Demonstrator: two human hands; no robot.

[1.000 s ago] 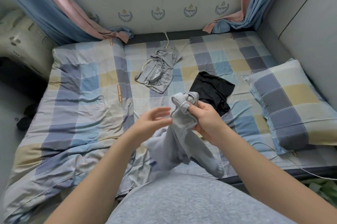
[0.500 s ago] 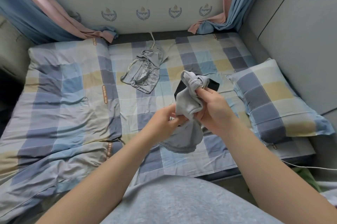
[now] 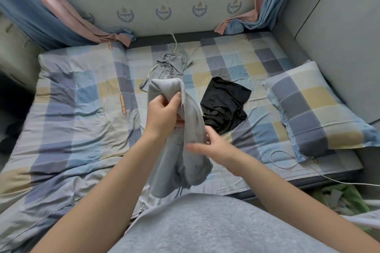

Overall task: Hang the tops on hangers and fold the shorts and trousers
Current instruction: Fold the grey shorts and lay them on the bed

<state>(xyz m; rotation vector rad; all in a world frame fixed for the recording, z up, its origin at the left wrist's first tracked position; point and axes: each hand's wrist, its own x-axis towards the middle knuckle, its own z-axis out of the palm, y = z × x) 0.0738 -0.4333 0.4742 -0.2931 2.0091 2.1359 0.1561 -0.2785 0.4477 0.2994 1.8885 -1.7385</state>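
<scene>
Two hands work one item. The left hand (image 3: 164, 118) has its fingers curled tight round a bunched upper part of the grey drawstring garment (image 3: 185, 162) and holds it raised over the checked bedding (image 3: 82, 108). The right hand (image 3: 214, 145) sits lower, with its thumb against the cloth's right edge. Its fingers are fairly straight and blurred, so whether it pinches the fabric cannot be determined. The garment hangs twisted, with its cord dangling at the lower end. Judgement: this is the untangling stage, ahead of a fold. Recommended: locate the waistband at the cord end, take its two corners, shake the piece flat, then lay it on bare bedding nearest the body. A second grey drawstring piece (image 3: 171, 66) and a black garment (image 3: 224, 102) lie beyond, apart from each other. Keep clear of both, and of the white cable (image 3: 287, 163) beside the pillow (image 3: 314, 108).
</scene>
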